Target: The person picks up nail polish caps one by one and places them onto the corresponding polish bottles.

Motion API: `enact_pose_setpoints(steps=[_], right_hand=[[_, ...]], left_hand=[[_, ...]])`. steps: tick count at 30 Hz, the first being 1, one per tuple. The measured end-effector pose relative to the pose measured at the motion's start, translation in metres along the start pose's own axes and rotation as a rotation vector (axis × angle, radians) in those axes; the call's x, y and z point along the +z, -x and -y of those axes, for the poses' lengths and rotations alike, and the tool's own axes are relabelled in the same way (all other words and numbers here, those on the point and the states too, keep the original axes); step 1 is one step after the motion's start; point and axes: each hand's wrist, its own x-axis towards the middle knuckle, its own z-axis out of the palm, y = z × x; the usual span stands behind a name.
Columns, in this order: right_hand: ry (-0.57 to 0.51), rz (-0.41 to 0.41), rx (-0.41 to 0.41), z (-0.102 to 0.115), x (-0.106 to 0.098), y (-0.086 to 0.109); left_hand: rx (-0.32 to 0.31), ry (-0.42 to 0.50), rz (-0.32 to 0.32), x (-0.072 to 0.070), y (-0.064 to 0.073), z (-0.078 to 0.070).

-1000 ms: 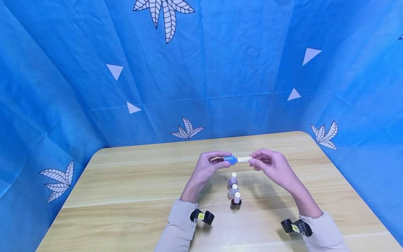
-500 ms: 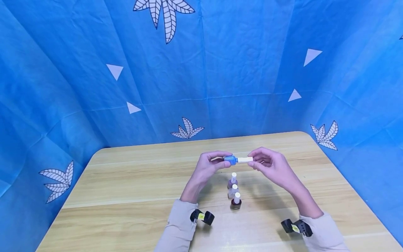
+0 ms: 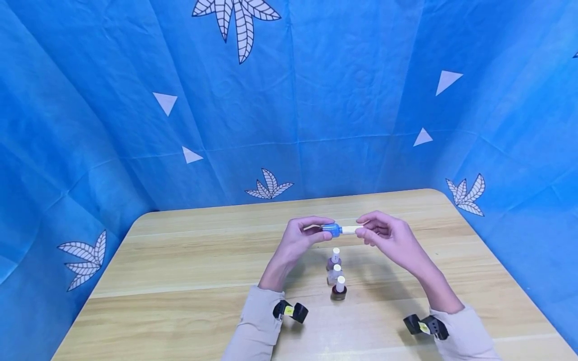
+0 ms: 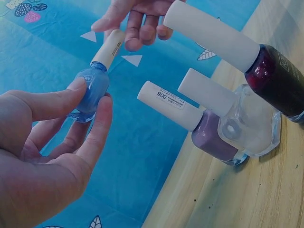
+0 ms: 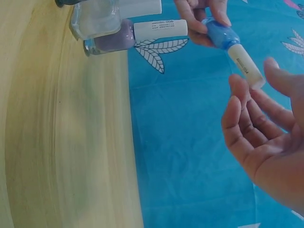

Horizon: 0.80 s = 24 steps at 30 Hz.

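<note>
My left hand grips a bottle of blue nail polish by its glass body, thumb on one side and fingers on the other. In the head view the bottle lies sideways above the table, its long white cap pointing right. At the cap's end is my right hand, its thumb and fingers loosely bent and spread around it. The right wrist view shows a gap between the thumb and the cap; a fingertip lies at the cap's end, perhaps touching. The cap sits on the bottle's neck.
Below the hands, white-capped polish bottles stand upright in a row: mauve, clear and dark red. They rest on a wooden table. A blue patterned cloth hangs behind. Each wrist carries a black camera strap.
My right thumb and fingers have loosened and parted slightly at the cap's end, showing more of it. The left hand and the blue bottle stay almost still.
</note>
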Motion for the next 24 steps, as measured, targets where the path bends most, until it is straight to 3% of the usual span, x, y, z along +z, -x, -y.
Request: enact_pose_setpoints(steps=[5, 15, 24], right_hand=[[0.002, -0.003, -0.033, -0.0009, 0.0013, -0.0007], [0.029, 0.008, -0.014, 0.0001, 0.0005, 0.0015], [0.022, -0.033, -0.089, 0.0011, 0.0021, -0.001]], left_hand=[[-0.013, -0.002, -0.014, -0.0006, 0.0004, 0.0006], [0.006, -0.009, 0.0, -0.0003, 0.0001, 0.0009], [0.002, -0.011, -0.002, 0.0004, 0.0, 0.0014]])
